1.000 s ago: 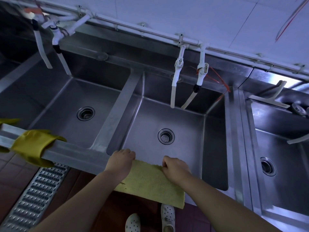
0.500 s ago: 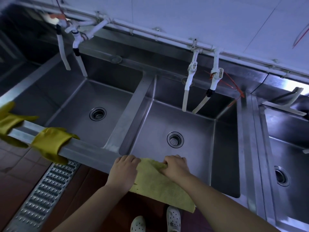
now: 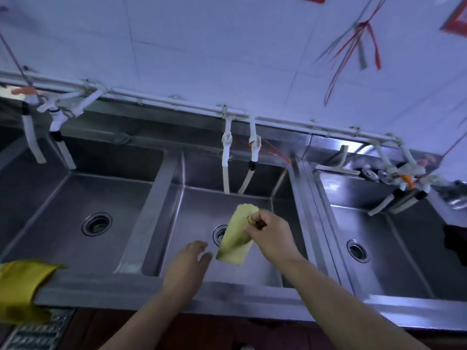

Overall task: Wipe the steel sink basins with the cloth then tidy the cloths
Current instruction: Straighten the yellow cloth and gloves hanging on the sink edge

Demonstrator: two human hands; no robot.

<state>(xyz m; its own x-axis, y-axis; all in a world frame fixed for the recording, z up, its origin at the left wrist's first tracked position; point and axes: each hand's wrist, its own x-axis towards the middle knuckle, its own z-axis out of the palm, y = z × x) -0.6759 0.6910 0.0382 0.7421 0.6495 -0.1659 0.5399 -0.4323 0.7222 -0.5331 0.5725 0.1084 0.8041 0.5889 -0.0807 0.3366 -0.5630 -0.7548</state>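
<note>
**Right grip pinches yellow cloth over the middle basin**

Right hand has its grip closed on a yellow, rectangular, textured cloth, thumb and curled fingers pinching it near its upper edge. It hangs in the air, folded lengthwise and tilted, above the floor of the middle stainless-steel sink basin, partly covering the round drain there. Left hand reaches in beside it with a spread, relaxed grip, fingers extended toward the cloth's lower corner; whether the fingertips touch the cloth cannot be told.

To the left lies a second steel basin with its own round drain, and to the right a third basin with another drain. A yellow rubber glove is draped over the front rim of the left basin. White plastic taps with pale hoses hang from a pipe along the white tiled wall into the middle basin. Red strings dangle against the wall at the upper right.
</note>
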